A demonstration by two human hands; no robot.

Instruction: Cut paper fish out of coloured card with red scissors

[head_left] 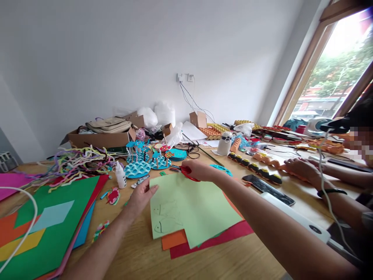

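A light green sheet of paper (204,210) with pencil-drawn fish at its lower left lies in front of me. My left hand (143,194) pinches its upper left edge between thumb and fingers. Red-handled scissors (190,177) are in my right hand (201,170), over the top edge of the sheet, with the blades pointing left; whether they are cutting cannot be made out. Beneath the sheet, an orange piece (174,240) and a red sheet (186,251) stick out. Small cut-out paper fish (113,196) lie left of my left hand.
Coloured paper (58,241) is stacked at left, with pipe cleaners (70,163) behind. A glue bottle (120,175) stands near blue egg-tray crafts (138,167). At right lie a phone (268,189), a white device (295,217) and painted egg-carton strips (256,169), beside another person's hands (303,169).
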